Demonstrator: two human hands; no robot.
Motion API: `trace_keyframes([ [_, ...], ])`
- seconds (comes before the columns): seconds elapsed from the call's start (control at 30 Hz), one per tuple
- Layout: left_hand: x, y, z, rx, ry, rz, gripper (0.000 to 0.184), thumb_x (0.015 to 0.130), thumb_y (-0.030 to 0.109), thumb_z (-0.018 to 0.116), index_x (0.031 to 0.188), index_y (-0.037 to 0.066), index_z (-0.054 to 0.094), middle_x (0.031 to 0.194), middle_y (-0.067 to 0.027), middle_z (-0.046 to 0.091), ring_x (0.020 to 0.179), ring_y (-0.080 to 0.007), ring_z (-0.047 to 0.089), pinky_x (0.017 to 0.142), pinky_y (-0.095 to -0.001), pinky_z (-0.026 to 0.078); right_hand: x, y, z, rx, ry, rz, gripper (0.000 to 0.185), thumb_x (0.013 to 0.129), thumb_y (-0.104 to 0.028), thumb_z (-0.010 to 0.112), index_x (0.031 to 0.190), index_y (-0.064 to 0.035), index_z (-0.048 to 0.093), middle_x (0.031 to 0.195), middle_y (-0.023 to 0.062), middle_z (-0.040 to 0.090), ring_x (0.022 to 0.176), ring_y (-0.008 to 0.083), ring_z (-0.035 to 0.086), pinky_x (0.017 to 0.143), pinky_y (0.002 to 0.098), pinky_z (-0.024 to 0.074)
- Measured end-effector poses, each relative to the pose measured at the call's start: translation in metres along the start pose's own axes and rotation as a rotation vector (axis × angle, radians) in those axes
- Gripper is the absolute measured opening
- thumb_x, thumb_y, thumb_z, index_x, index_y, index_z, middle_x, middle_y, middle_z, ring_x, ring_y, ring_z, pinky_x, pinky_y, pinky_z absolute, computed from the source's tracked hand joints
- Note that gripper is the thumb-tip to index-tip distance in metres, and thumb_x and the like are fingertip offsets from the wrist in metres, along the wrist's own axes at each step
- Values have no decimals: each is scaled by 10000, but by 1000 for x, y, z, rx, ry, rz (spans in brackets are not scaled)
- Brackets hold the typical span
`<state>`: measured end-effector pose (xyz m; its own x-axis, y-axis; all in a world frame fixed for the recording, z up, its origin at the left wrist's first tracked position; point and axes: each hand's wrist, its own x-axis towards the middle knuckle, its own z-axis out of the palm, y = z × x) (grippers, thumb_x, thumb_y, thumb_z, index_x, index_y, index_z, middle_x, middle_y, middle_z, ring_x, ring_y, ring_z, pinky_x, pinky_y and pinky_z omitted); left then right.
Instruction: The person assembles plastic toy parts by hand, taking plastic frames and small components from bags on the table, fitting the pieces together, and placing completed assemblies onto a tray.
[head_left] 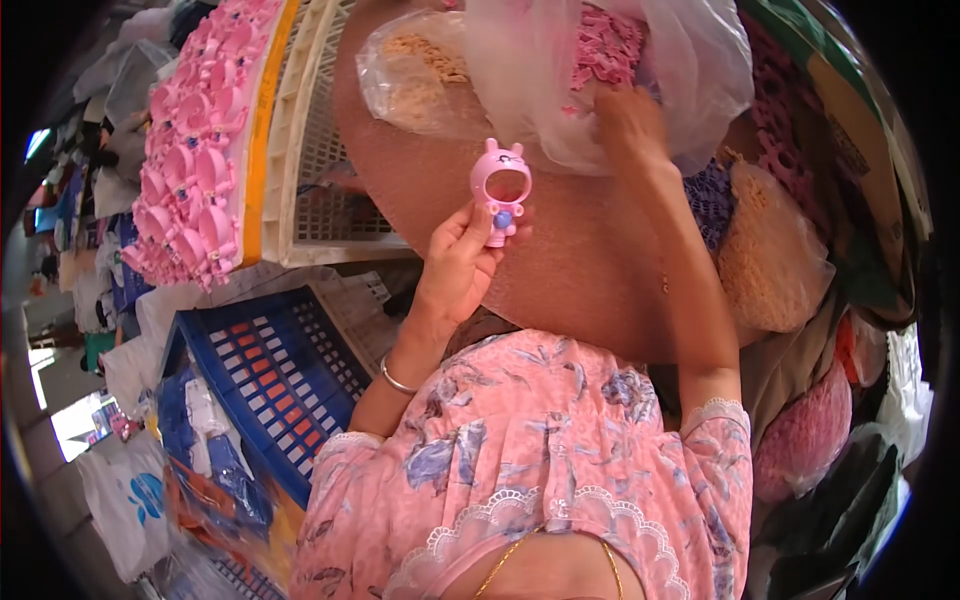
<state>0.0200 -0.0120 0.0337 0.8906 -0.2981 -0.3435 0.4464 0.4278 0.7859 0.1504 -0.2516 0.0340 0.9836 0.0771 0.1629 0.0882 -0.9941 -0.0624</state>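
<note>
My left hand (458,262) is closed on a pink plastic rabbit figure (486,172), gripping its lower part between thumb and fingers. The figure stands upright, with two ears, a large round opening in its head and a blue ball-like piece at its chest. My right hand (633,128) reaches into a clear plastic bag (690,60), beside many small pink plastic pieces (608,50). Its fingertips are hidden among the bag and the pieces, so their grip does not show. Both hands are over a brown rounded surface (570,270).
A bag of peach-coloured pieces (412,75) lies at the back. On the left, a tray edged in orange (262,130) carries rows of pink figures beside a cream crate (305,150). Nearer is a blue basket (255,345). More bagged peach pieces (775,255) sit at right.
</note>
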Motion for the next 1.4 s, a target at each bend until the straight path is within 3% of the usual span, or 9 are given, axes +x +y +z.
trace_keyframes([
  [0.1, 4, 3, -4, -341, -23, -74, 374, 1047, 226, 547, 1295, -55, 546, 1226, -164, 649, 1123, -270, 648, 979, -381, 553, -11, 8, 0, 280, 487, -108, 170, 890, -13, 644, 1012, -101, 724, 1053, 109, 720, 1021, 301, 644, 864, 390, 549],
  [0.2, 5, -2, -5, -422, -11, -111, 378, 1040, 222, 558, 1301, -52, 544, 1245, -165, 640, 1148, -279, 643, 979, -383, 551, -39, -6, -46, 584, 624, -89, 129, 951, -5, 606, 1042, -58, 681, 1058, 93, 706, 970, 240, 647, 841, 357, 552],
  [0.3, 7, -5, -3, -431, -28, -104, 370, 1033, 218, 572, 1296, -42, 555, 1250, -162, 639, 1163, -278, 639, 959, -375, 551, -86, -21, -61, 1728, 99, 395, 105, 975, -23, 618, 1078, -35, 629, 1077, 77, 684, 937, 165, 657, 830, 301, 556],
  [0.4, 9, -9, 0, -429, -59, -96, 351, 1030, 215, 579, 1281, -29, 575, 1227, -150, 655, 1161, -258, 640, 931, -348, 545, -117, -39, -56, 2113, -177, 459, 145, 996, -40, 611, 1140, -36, 592, 1212, 83, 635, 963, 133, 669, 815, 247, 565],
  [0.63, 7, -5, 23, -313, -72, -59, 317, 1038, 209, 571, 1257, -17, 606, 1173, -125, 683, 1107, -207, 649, 914, -316, 532, -159, -50, -13, 2241, 97, 321, 158, 938, 24, 658, 1073, -19, 589, 1178, 104, 616, 967, 157, 668, 778, 289, 590],
  [0.83, 6, -16, 27, -294, -144, 1, 301, 1047, 199, 557, 1249, -16, 617, 1147, -88, 684, 1042, -152, 635, 923, -289, 507, -161, -58, -5, 1979, 251, 76, 139, 940, 35, 648, 1058, -4, 586, 1167, 108, 584, 997, 161, 653, 762, 293, 609],
  [1.07, 5, -15, 26, -151, -196, 88, 384, 1055, 230, 537, 1314, -53, 560, 1187, -132, 669, 1106, -193, 641, 1004, -328, 504, -163, -59, -7, 1998, 228, 184, 136, 942, 36, 650, 1059, 3, 589, 1126, 92, 596, 972, 157, 657, 749, 284, 600],
  [1.17, 2, -11, 31, -33, -107, 92, 374, 1039, 241, 596, 1307, -20, 593, 1059, -20, 674, 931, -58, 578, 825, -205, 463, -165, -59, -13, 1970, 151, 325, 127, 950, 8, 655, 1060, 3, 591, 1059, 82, 634, 917, 145, 670, 726, 274, 591],
  [1.4, -6, -14, 26, 580, 22, 381, 348, 1012, 236, 642, 1284, 19, 626, 903, -3, 695, 820, -53, 576, 720, -227, 477, -160, -62, -32, 1942, -30, 588, 121, 960, -14, 652, 1059, 19, 591, 955, 84, 682, 836, 137, 684, 729, 266, 582],
])
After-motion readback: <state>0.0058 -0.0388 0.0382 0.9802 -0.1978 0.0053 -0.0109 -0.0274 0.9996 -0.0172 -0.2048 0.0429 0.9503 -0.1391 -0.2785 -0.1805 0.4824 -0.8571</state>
